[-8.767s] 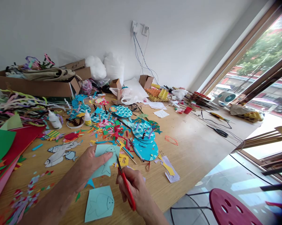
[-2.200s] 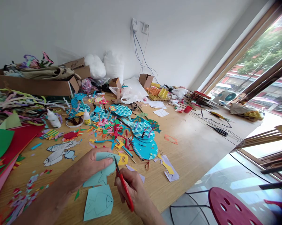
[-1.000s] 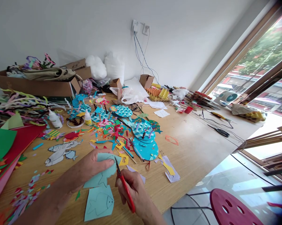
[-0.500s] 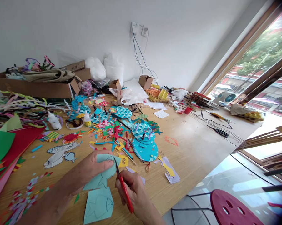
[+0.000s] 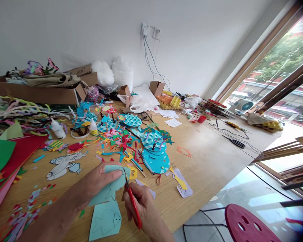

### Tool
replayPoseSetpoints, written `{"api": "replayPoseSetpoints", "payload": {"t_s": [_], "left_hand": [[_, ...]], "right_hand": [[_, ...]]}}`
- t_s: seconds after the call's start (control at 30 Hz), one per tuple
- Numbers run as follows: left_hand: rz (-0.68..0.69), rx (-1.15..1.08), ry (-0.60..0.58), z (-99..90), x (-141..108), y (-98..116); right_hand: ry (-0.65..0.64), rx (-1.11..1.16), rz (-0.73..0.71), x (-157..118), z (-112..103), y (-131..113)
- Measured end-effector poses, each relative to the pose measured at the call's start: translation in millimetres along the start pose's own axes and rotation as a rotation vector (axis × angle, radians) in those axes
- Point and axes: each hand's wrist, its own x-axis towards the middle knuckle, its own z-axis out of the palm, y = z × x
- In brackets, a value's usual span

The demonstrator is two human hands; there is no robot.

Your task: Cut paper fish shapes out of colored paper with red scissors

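Note:
My left hand [image 5: 104,178] pinches a sheet of light blue paper [image 5: 117,190] with the thumb on top; a drawn fish outline shows on it. In my right hand [image 5: 143,200] is a pair of scissors [image 5: 134,205] with red handles, fingers wrapped round them. Their dark blades meet the paper's right part near my left thumb. Below, a second light blue piece [image 5: 105,223] with a pencilled fish lies flat on the table. White paper fish [image 5: 63,168] rest to the left of my left hand.
Paper scraps [image 5: 118,137] and blue paper fish crafts [image 5: 155,158] cover the table's middle. Glue bottles [image 5: 58,129] stand to the left, near pipe cleaners [image 5: 17,114] and a cardboard box [image 5: 40,95]. Black scissors [image 5: 234,142] lie at right. A red stool [image 5: 249,223] stands beside the table.
The scissor blades have opened slightly against the paper, and more of its right corner shows beside them. Both hands stay in nearly the same place; the view has shifted a little.

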Motion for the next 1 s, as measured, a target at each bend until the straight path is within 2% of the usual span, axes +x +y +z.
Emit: {"api": "replayPoseSetpoints", "payload": {"t_s": [0.33, 0.73, 1.0], "left_hand": [[-0.017, -0.042, -0.096, 7.8, -0.5, 0.0], [-0.031, -0.141, -0.065, 9.1, -3.8, 5.2], [-0.019, -0.174, -0.057, -0.2, 8.6, -4.9]], "right_hand": [[0.051, 0.035, -0.007, 2.1, 2.7, 0.4], [0.018, 0.081, -0.003, 10.6, 7.5, -0.7], [-0.039, 0.090, -0.024, 18.3, 11.1, 0.6]]}}
